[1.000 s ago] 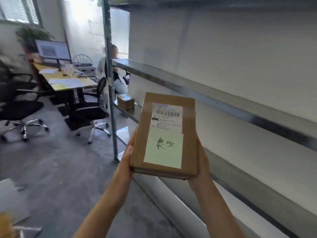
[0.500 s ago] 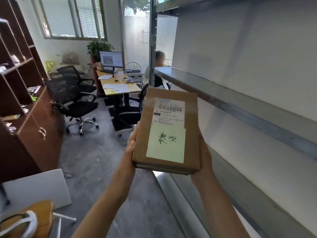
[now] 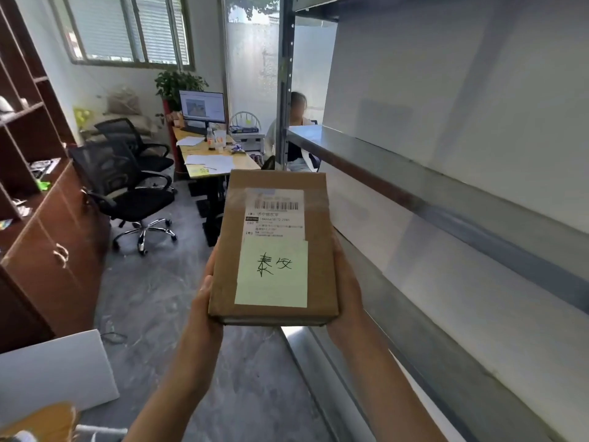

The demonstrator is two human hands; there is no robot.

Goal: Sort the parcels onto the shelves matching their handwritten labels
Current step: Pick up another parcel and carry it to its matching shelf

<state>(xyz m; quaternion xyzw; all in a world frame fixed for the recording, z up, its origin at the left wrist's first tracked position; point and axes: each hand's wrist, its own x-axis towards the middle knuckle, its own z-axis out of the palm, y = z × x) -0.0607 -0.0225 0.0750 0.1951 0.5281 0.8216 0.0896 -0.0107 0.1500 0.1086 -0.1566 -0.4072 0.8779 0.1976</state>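
A brown cardboard parcel point(image 3: 318, 250) is held up flat in front of me, tilted so its top faces the camera. It carries a white printed shipping label and a pale green note point(image 3: 272, 274) with two handwritten characters. My left hand point(image 3: 204, 301) grips its left edge and my right hand point(image 3: 347, 295) grips its right edge. The grey metal shelving point(image 3: 446, 199) runs along my right, and its tiers near the parcel show bare metal. No shelf labels are visible.
A brown wooden cabinet point(image 3: 47, 250) stands at the left. Black office chairs point(image 3: 127, 193) and a desk point(image 3: 216, 161) with a monitor are ahead. A person point(image 3: 298, 129) sits behind the shelf post. A white board point(image 3: 54, 374) leans on the grey floor.
The view has swung left, bringing the cabinet, window and chairs into sight. The parcel stays gripped in both hands and sits more upright in front of me.
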